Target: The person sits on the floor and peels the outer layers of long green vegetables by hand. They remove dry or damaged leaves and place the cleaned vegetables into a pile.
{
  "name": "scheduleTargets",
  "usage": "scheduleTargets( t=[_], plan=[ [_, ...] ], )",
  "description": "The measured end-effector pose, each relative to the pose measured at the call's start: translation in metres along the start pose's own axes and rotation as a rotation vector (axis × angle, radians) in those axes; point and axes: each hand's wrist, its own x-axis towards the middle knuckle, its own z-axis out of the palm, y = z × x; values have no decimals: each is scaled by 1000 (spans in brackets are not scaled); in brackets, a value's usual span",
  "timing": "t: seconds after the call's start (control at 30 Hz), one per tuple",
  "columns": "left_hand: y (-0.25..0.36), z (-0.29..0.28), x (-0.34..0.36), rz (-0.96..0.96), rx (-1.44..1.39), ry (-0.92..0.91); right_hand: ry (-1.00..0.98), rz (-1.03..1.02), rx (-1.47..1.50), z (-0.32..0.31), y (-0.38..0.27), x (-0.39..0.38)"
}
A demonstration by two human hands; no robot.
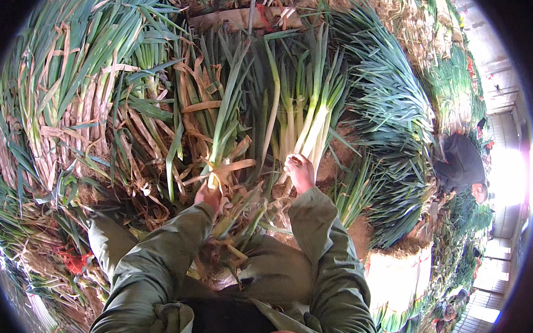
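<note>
Left hand [210, 196] clasping one leek [219, 148], right hand [301, 172] curled closed, beside one pale-stalked bunch [319, 126]

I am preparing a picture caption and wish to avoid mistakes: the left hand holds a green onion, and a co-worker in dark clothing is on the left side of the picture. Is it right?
Not entirely: the co-worker is on the right side, as the head view shows. The left hand does hold a green onion.
</note>
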Motion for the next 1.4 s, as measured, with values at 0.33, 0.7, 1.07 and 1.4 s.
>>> scheduleTargets(
  t=[0.33, 0.7, 1.07, 1.4],
  plan=[
    [174, -28, -31, 287, -199, 487, -116, -171, -209, 27, -120, -53],
    [315, -60, -124, 683, -522, 254, -659, -504, -901, 157, -214, -256],
    [378, -84, -219, 747, -519, 56, -900, -360, -766, 192, -113, -282],
    [391, -113, -241, 656, -543, 16, -734, -647, -1432, 176, -92, -300]
  ],
)
